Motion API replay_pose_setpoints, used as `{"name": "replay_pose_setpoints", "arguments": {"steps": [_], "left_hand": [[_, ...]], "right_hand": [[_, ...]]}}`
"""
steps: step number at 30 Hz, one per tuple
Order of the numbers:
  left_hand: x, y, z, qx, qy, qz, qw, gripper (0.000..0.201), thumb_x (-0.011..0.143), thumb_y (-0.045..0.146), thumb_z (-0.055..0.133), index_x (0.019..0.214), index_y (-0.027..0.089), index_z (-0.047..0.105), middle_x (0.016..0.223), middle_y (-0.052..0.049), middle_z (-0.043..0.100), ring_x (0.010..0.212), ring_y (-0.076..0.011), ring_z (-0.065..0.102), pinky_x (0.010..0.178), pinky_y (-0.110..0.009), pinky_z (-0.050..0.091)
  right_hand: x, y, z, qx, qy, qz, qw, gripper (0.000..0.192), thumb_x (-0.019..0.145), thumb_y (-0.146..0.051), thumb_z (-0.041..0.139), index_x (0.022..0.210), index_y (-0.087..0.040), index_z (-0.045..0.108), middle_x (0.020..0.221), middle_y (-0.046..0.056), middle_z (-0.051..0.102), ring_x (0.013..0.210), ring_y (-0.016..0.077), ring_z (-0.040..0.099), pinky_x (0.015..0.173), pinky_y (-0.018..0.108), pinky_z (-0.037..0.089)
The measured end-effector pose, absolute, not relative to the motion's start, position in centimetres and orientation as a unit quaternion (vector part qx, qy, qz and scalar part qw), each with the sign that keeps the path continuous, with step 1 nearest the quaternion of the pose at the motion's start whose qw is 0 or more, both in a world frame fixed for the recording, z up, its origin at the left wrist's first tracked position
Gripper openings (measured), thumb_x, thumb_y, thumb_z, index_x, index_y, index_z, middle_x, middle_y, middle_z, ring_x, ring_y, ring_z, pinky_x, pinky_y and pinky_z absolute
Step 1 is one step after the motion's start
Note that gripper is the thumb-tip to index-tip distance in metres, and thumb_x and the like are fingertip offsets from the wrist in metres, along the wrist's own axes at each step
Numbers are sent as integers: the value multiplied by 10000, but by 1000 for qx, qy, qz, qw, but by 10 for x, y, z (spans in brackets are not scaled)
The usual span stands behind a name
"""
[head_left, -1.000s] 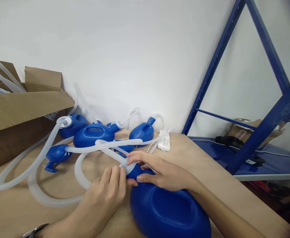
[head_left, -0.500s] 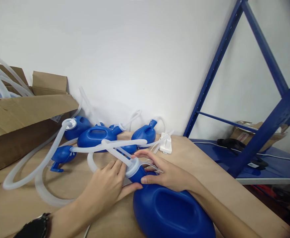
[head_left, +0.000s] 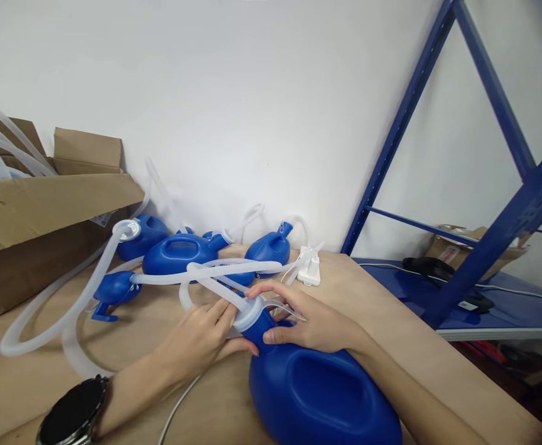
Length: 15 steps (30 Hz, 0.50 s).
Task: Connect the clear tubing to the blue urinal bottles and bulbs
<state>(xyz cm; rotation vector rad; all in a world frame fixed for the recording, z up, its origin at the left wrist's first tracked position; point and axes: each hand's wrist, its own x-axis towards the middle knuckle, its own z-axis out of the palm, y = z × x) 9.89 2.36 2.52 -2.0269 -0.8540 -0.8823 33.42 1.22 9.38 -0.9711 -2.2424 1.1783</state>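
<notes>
While gripped, bottle neck (head_left: pixel 258 326), between hands

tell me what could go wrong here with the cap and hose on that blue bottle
The white cap sits on the neck of the blue bottle with both the left hand and right hand crowding it; it might seat crooked. The corrugated hose loops across the other bottles, so a tug could drag them. The bottle lies near the table edge and could slide off.
</notes>
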Motion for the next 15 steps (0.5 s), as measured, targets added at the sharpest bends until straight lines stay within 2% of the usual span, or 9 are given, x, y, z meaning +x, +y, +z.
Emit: {"name": "replay_pose_setpoints", "arguments": {"steps": [4,6,8,10,12,15], "left_hand": [[97,17,40,-858,-389,-232,244,666,720,740,422,994,191,680,818,-4,705,670,44,551,626,-58,262],[96,9,55,-868,-432,-174,173,677,747,737,344,952,204,708,844,-15,714,698,35,542,661,-73,274],[96,0,74,-866,-462,-147,121,695,761,733,286,875,206,725,825,-19,710,687,34,496,688,-88,258],[98,-8,95,-872,-463,-144,75,678,782,718,251,872,241,724,830,11,706,649,46,419,691,-103,201],[105,-11,113,-869,-464,-169,43,674,813,682,209,900,253,722,835,22,696,642,58,365,698,-113,173],[119,-6,124,-866,-458,-200,13,615,833,654,214,1055,333,690,1031,49,702,829,63,479,822,-76,288]], "right_hand": [[338,8,92,-348,-794,446,224,638,855,-409,762,1417,-287,486,1469,48,485,1249,196,533,1029,349,484],[342,7,89,-338,-785,457,246,658,863,-439,749,1430,-270,461,1493,77,463,1273,223,529,1031,372,474],[346,9,85,-318,-767,480,284,573,916,-487,660,1401,-245,473,1462,100,479,1253,246,536,1007,394,471],[349,12,81,-305,-739,509,319,445,968,-480,524,1326,-216,522,1322,96,548,1158,239,561,973,397,462],[350,14,78,-311,-719,530,324,371,940,-386,487,1255,-201,549,1136,66,576,1033,207,561,925,367,445],[348,14,79,-333,-715,546,283,434,824,-234,537,1255,-207,499,883,2,530,823,154,504,797,305,400]]}}
